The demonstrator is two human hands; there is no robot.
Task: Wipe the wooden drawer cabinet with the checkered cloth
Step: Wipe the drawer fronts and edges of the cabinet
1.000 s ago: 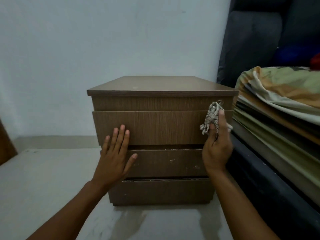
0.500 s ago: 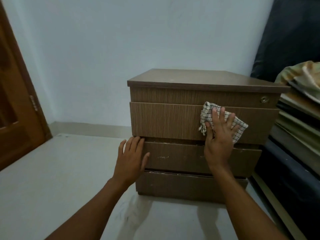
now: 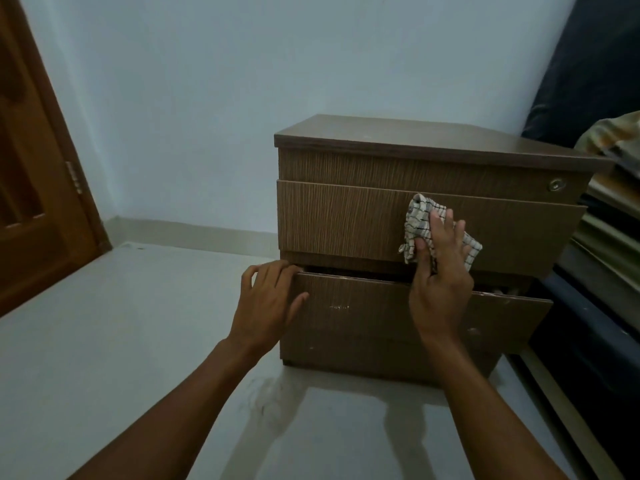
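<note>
1 left hand (image 3: 266, 303) | 1 right hand (image 3: 440, 289) | 1 checkered cloth (image 3: 419, 218) | 1 cabinet (image 3: 346, 220)

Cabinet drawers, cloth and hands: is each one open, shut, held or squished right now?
top drawer, shut.
middle drawer, pulled out a little.
bottom drawer, shut as far as shows.
checkered cloth, bunched, pressed against the top drawer.
right hand, flat fingers pressing the cloth.
left hand, fingers curled over the middle drawer's top edge.
</note>
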